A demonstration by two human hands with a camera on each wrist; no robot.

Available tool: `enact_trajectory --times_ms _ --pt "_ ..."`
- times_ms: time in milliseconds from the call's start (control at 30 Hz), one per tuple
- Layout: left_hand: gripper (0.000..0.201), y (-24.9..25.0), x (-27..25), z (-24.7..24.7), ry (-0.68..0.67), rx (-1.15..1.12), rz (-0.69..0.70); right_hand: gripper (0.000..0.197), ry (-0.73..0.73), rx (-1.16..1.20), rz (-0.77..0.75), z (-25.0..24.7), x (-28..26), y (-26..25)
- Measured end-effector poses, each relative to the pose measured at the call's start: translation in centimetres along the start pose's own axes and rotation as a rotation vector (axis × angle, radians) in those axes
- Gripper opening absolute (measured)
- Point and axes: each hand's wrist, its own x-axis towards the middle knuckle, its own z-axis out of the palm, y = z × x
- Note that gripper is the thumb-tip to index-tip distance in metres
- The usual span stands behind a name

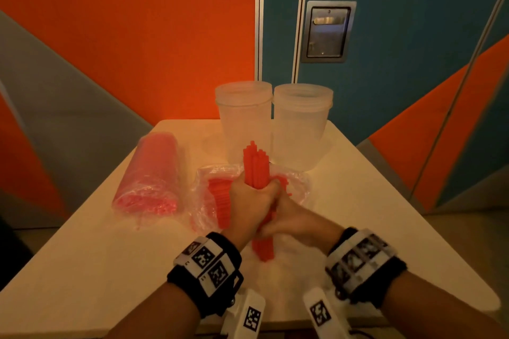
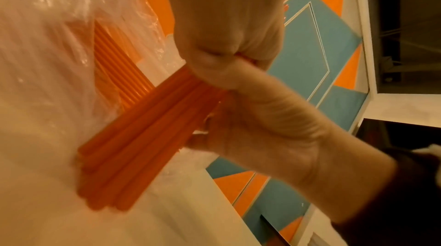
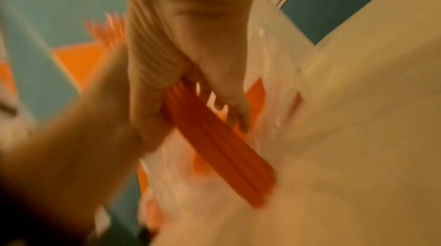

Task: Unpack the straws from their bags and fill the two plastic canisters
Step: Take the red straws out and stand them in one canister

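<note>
Both my hands grip one bundle of red straws [image 1: 256, 165] [image 2: 133, 146] [image 3: 222, 146], held nearly upright over the table. My left hand [image 1: 248, 206] [image 2: 226, 23] wraps it high up. My right hand [image 1: 292, 215] [image 3: 190, 42] curls round it just below. An opened clear bag [image 1: 217, 201] with more red straws lies under and left of my hands. A sealed bag of pink straws [image 1: 150, 176] lies further left. Two clear plastic canisters [image 1: 243, 118] [image 1: 301, 124] stand side by side, with no lids on, behind the bundle.
The white table [image 1: 371, 215] narrows toward the back, where the canisters stand close to an orange and blue wall. A metal door handle plate [image 1: 327, 31] is set in the blue panel behind.
</note>
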Motion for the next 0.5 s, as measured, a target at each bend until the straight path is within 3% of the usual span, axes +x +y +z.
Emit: enact_trajectory --times_ms 67,133,200,267,300,333,433,500 --pt "0.022 0.1 0.2 -0.2 -0.016 -0.010 0.002 0.104 0.098 0.033 -0.050 -1.8 0.8 -2.7" --pt "0.016 0.3 0.2 -0.2 -0.061 -0.010 -0.018 0.106 0.201 0.062 -0.160 -3.1 1.1 -5.9" --pt "0.017 0.5 -0.1 0.0 -0.102 0.000 -0.024 0.081 0.230 -0.110 -0.327 -3.5 1.1 -9.3" --pt "0.017 0.5 -0.4 0.5 -0.138 0.011 -0.023 0.044 0.216 -0.484 -0.509 -3.1 1.2 -11.7" --pt "0.014 0.4 -0.4 0.8 -0.147 0.020 -0.020 0.035 0.191 -0.677 -0.552 -2.6 1.5 -12.2" --pt "0.011 0.2 -0.5 1.0 -0.140 0.036 0.001 0.035 0.136 -0.858 -0.543 -2.1 1.9 -12.1" --pt "0.006 0.0 -0.9 1.2 -0.139 0.109 0.098 0.036 -0.053 -1.387 -0.268 -0.5 3.1 -9.6" --pt "0.009 -0.1 -1.2 1.1 -0.144 0.108 0.102 0.032 -0.039 -1.394 -0.252 -0.7 3.3 -9.0"
